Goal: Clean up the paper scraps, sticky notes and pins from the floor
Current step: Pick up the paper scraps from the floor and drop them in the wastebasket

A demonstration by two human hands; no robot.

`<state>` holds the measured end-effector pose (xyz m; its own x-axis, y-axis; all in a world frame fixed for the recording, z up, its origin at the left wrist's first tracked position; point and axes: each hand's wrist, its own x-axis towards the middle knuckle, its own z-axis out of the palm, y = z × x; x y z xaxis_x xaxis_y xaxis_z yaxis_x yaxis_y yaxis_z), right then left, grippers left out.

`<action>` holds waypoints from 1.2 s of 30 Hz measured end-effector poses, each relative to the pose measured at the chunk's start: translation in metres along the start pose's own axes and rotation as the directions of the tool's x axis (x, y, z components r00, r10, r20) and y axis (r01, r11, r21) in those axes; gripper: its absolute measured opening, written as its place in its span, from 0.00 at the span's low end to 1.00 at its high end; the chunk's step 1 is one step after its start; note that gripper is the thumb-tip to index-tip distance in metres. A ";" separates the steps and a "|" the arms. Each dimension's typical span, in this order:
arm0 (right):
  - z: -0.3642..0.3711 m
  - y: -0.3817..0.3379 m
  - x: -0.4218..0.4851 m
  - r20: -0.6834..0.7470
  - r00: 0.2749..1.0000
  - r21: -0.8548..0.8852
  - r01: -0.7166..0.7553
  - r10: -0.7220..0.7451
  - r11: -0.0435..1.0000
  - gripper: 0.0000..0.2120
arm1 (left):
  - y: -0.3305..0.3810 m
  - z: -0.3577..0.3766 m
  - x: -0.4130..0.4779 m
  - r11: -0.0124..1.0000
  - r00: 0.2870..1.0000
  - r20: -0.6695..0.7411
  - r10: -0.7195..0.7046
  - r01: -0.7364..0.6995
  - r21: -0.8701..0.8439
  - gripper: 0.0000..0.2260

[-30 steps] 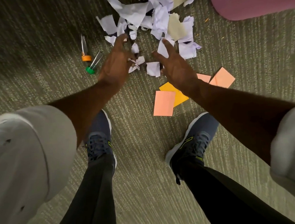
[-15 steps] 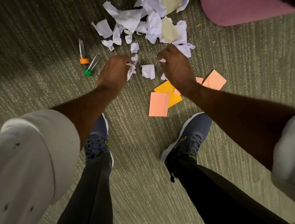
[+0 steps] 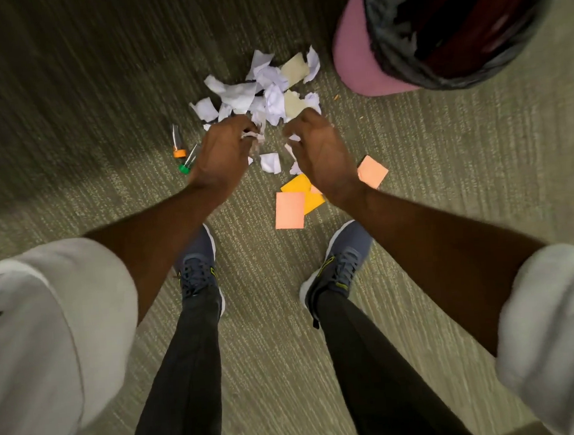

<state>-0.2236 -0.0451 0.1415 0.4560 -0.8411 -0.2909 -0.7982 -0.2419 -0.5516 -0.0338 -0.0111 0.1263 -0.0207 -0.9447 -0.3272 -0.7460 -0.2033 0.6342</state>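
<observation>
Left hand (image 3: 222, 153) and right hand (image 3: 319, 149), fingers curled round torn paper scraps (image 3: 269, 95), gather handfuls for the pink bin (image 3: 352, 57) beyond the right fingertips, 2 pins (image 3: 179, 153) lying left of them.

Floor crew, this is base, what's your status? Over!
Left hand and right hand both gripping paper scraps. Sticky notes, pins untouched on carpet. Nothing blocking; bin close by.

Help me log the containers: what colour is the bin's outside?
The bin is pink outside, clearest in the head view.
</observation>
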 end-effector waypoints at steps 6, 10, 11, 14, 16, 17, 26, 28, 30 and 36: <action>-0.098 -0.017 -0.014 -0.077 0.997 -0.012 0.028 -0.029 1.000 0.10 | 0.081 -0.054 0.010 0.991 0.991 -0.011 0.134 -0.134 0.004 0.10; -0.155 -0.007 -0.019 -0.142 0.990 -0.078 -0.005 -0.006 0.997 0.10 | 0.139 -0.066 0.029 0.986 0.986 -0.015 0.168 -0.168 -0.007 0.09; -0.167 -0.004 -0.021 -0.147 0.989 -0.100 -0.021 0.006 0.995 0.09 | 0.152 -0.067 0.034 0.985 0.985 -0.020 0.171 -0.172 -0.015 0.09; -0.194 0.010 -0.027 -0.166 0.986 -0.146 -0.031 0.006 0.989 0.10 | 0.192 -0.063 0.047 0.974 0.974 -0.039 0.223 -0.224 -0.035 0.08; -0.208 0.021 -0.029 -0.165 0.986 -0.146 -0.036 0.012 0.989 0.12 | 0.215 -0.058 0.056 0.971 0.971 -0.050 0.233 -0.235 -0.035 0.08; -0.214 0.026 -0.029 -0.165 0.986 -0.144 -0.040 0.015 0.989 0.12 | 0.225 -0.055 0.062 0.972 0.972 -0.055 0.229 -0.231 -0.038 0.08; -0.254 0.071 -0.027 -0.221 0.973 -0.103 -0.093 0.069 0.990 0.13 | 0.283 -0.035 0.113 0.973 0.972 -0.070 0.226 -0.229 -0.033 0.09; -0.261 0.077 -0.027 -0.221 0.971 -0.072 -0.104 0.086 0.992 0.16 | 0.288 -0.033 0.119 0.973 0.972 -0.046 0.232 -0.232 -0.013 0.10; -0.267 0.082 -0.029 -0.228 0.969 -0.076 -0.116 0.096 0.990 0.17 | 0.290 -0.031 0.124 0.972 0.971 -0.028 0.236 -0.236 -0.001 0.12; -0.263 0.096 -0.026 -0.248 0.963 -0.109 -0.140 0.109 0.984 0.12 | 0.295 -0.029 0.132 0.970 0.970 0.000 0.243 -0.243 0.031 0.14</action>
<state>-0.4156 -0.1740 0.3021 0.2545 -0.9559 -0.1464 -0.8923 -0.1737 -0.4167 -0.2368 -0.2033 0.2907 -0.2010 -0.9659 -0.1633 -0.7388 0.0400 0.6727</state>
